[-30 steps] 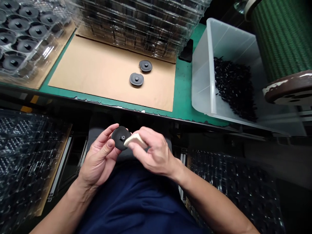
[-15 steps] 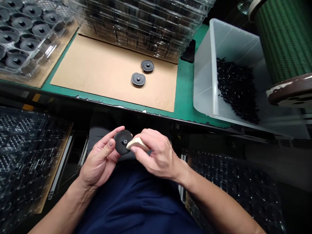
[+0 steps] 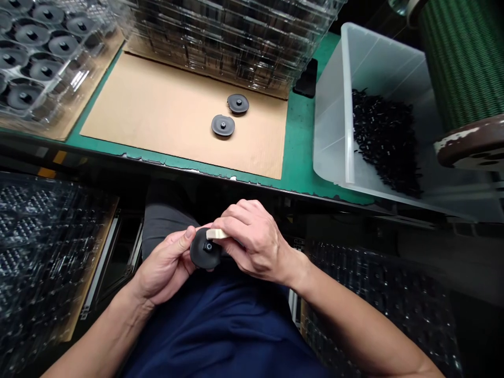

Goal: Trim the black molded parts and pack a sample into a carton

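Presently we note the left hand [image 3: 169, 269] gripping a black disc [image 3: 200, 258] by its edge above the lap [image 3: 165, 215], hub [image 3: 208, 246] facing up toward us; the right hand [image 3: 255, 241], fingers [image 3: 235, 227] closed, pinches a cream pad [image 3: 215, 234] over the disc's far side, the pad's long axis running crosswise

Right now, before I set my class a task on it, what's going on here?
A person's left hand holds a dark disc above their lap, while the right hand holds a small cream pad at its face, near the central stud. Two similar discs lie on a cardboard sheet on the green bench, left of a bin of small black pieces.
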The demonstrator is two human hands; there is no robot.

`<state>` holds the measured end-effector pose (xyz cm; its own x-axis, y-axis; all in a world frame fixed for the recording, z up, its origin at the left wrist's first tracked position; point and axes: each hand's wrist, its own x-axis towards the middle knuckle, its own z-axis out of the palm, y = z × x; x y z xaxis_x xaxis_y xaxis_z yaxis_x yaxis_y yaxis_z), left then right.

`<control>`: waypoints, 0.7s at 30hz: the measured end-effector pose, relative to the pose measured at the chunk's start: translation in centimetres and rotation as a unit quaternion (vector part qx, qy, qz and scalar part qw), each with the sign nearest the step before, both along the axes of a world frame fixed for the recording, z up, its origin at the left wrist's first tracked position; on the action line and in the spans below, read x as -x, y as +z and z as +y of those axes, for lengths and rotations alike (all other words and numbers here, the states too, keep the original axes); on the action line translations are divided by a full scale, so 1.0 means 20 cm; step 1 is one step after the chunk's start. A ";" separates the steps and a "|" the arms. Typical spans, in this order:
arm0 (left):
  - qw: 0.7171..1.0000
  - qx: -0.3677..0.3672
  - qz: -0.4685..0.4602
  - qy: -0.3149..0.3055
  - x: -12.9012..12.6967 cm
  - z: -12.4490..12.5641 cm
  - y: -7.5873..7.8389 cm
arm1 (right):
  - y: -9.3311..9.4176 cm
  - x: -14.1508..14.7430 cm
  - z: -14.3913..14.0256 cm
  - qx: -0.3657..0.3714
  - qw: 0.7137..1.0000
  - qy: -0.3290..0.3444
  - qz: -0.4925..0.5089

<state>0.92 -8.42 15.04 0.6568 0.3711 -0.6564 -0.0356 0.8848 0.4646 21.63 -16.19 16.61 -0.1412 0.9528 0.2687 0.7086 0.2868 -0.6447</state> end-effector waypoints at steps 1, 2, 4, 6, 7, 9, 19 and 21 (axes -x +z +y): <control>1.000 0.011 0.001 -0.012 0.00 0.00 0.00 | 0.00 -0.01 0.00 -0.001 1.000 0.015 0.007; 0.999 0.026 0.005 -0.023 -0.01 -0.01 0.00 | -0.01 -0.01 0.00 -0.004 0.999 0.029 0.016; 0.997 0.064 0.005 -0.041 -0.01 -0.02 -0.01 | -0.01 -0.02 0.00 -0.016 0.998 0.049 0.029; 0.993 0.098 -0.009 -0.058 -0.02 -0.03 -0.01 | -0.01 -0.02 0.01 -0.032 0.996 0.070 0.035; 0.992 0.110 -0.020 -0.065 -0.02 -0.04 -0.02 | -0.01 -0.02 0.01 -0.041 0.995 0.082 0.035; 0.991 0.116 -0.040 -0.057 -0.02 -0.04 -0.02 | 0.00 -0.02 0.01 -0.057 0.994 0.094 0.026; 0.970 -0.178 0.005 0.163 -0.08 0.02 -0.03 | 0.02 0.13 0.02 0.224 0.915 -0.161 0.293; 0.968 -0.191 0.001 0.165 -0.06 0.02 -0.01 | 0.03 0.13 0.02 0.184 0.933 -0.167 0.261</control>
<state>2.19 -7.95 14.75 0.4599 0.7764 -0.4309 -0.2848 0.5886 0.7566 18.97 -15.70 17.11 0.2388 0.9616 -0.1355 0.2813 -0.2020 -0.9381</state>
